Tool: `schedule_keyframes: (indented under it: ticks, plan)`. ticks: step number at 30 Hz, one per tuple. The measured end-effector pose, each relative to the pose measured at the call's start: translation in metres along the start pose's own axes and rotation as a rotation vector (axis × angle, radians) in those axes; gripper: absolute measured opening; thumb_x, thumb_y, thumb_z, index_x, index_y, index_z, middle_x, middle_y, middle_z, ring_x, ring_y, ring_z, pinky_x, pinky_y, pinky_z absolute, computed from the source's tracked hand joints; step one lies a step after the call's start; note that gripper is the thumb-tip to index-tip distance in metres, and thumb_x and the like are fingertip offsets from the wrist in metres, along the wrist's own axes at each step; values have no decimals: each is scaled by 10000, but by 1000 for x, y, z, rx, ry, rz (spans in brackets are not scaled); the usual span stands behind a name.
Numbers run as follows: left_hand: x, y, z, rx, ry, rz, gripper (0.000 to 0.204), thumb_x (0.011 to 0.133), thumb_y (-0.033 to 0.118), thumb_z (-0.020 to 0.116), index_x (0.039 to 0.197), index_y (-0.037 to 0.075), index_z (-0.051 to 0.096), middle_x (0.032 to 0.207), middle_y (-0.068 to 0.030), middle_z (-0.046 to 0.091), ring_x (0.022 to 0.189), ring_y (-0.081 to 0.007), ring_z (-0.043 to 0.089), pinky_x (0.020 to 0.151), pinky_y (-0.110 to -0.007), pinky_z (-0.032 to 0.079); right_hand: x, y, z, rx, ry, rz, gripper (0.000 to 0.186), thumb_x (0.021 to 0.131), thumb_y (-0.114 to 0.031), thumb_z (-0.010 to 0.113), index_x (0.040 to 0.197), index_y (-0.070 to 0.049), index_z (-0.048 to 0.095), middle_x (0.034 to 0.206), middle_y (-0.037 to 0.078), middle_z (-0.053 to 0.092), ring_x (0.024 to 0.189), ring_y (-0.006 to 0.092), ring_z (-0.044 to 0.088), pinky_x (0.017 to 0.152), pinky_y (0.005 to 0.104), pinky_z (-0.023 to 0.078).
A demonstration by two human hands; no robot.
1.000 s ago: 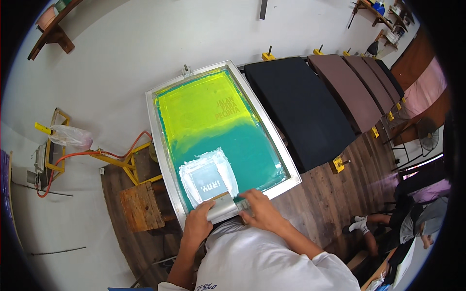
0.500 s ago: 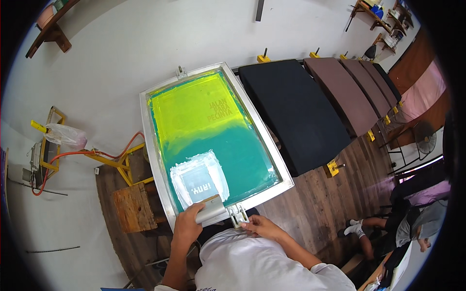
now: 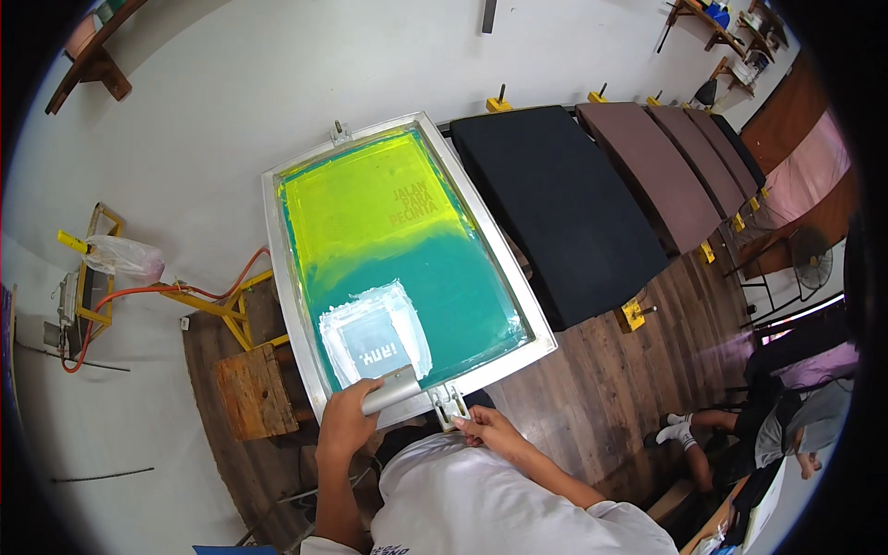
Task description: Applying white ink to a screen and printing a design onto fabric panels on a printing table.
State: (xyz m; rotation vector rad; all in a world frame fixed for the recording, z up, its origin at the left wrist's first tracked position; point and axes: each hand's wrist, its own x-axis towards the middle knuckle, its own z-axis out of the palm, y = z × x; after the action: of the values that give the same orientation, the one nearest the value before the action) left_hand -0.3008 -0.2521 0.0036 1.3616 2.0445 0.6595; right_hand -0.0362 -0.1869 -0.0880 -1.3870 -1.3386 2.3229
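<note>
My left hand [image 3: 348, 418] is wrapped round the end of a metal-handled squeegee [image 3: 392, 389]. The squeegee lies across the near edge of a silver-framed printing screen [image 3: 543, 349], over a band of white ink [image 3: 413, 328] that surrounds a pale square with lettering. Green mesh [image 3: 462, 305] fills the middle of the screen, and its far half is yellow-green with dark lettering. At the frame's near edge sits a metal bracket [image 3: 449, 405], pinched by the fingers of my right hand [image 3: 488, 429]. The squeegee's blade is hidden from this angle.
To the right, a black padded board [image 3: 560, 217] and several brownish boards [image 3: 647, 176] stand in a row on yellow clamps. An orange hose [image 3: 199, 289] runs at the left beside a wooden stool [image 3: 252, 396]. Another person [image 3: 782, 430] sits at the lower right.
My left hand has turned the squeegee slightly, and its brown edge shows less. My right hand stays at the bracket. The whole view has shifted a little.
</note>
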Motion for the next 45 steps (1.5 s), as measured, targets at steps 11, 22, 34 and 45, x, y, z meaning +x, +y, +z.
schedule_keyframes:
  ticks: [11, 22, 34, 45]
  plan:
    - [-2, 2, -4, -10, 30, 12, 409, 731, -47, 693, 1131, 35, 680, 1102, -184, 693, 1032, -367, 657, 904, -397, 521, -1, -5, 6, -58, 52, -59, 402, 916, -425, 703, 761, -76, 578, 671, -36, 528, 596, 54, 502, 554, 224, 432]
    - [-6, 6, -8, -1, 56, 11, 380, 731, -30, 697, 1106, 32, 689, 1103, -184, 692, 1032, -367, 655, 915, -404, 515, 1, -3, 11, -212, 120, -138, 378, 935, -373, 673, 790, -27, 628, 609, -4, 555, 545, 76, 510, 530, 268, 420]
    - [-6, 2, -9, 1, 75, 27, 400, 737, -18, 716, 1132, 34, 686, 1090, -186, 697, 1005, -357, 673, 890, -385, 526, -3, -10, 17, -366, 200, -205, 373, 919, -344, 685, 815, 12, 640, 607, 42, 547, 564, 117, 465, 534, 321, 399]
    - [-4, 5, -12, 1, 62, 24, 400, 741, -3, 706, 1139, 41, 684, 1076, -191, 695, 1002, -378, 659, 892, -406, 520, -4, -12, 17, -432, 221, -220, 384, 911, -351, 690, 849, 27, 655, 634, 71, 574, 576, 133, 488, 551, 330, 413]
